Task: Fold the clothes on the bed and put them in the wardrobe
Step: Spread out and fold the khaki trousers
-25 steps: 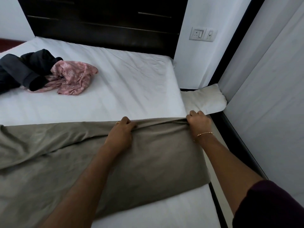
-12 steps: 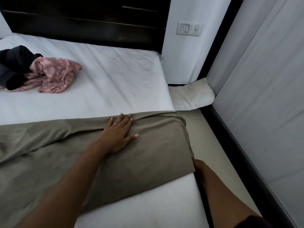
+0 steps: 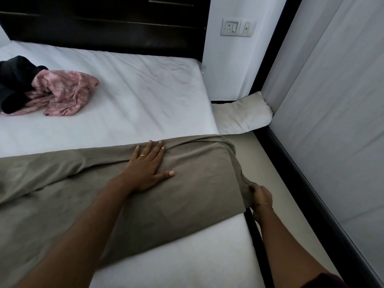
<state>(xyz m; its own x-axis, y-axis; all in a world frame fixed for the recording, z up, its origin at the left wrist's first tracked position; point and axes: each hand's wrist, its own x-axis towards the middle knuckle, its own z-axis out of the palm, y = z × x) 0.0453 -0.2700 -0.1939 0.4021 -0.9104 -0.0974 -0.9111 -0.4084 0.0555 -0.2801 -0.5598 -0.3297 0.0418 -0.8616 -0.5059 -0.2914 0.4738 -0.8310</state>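
Olive cloth (image 3: 187,194) edge in right hand (image 3: 261,197) grip; left hand (image 3: 145,171) flat atop.

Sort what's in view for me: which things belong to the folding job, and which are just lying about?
Part of the job:
- olive garment, pressed flat by the left hand, its hem pinched by the right hand
- pink patterned cloth on the bed
- dark garment beside it

Just lying about:
- white pillow on the floor
- wall switch plate
- dark headboard
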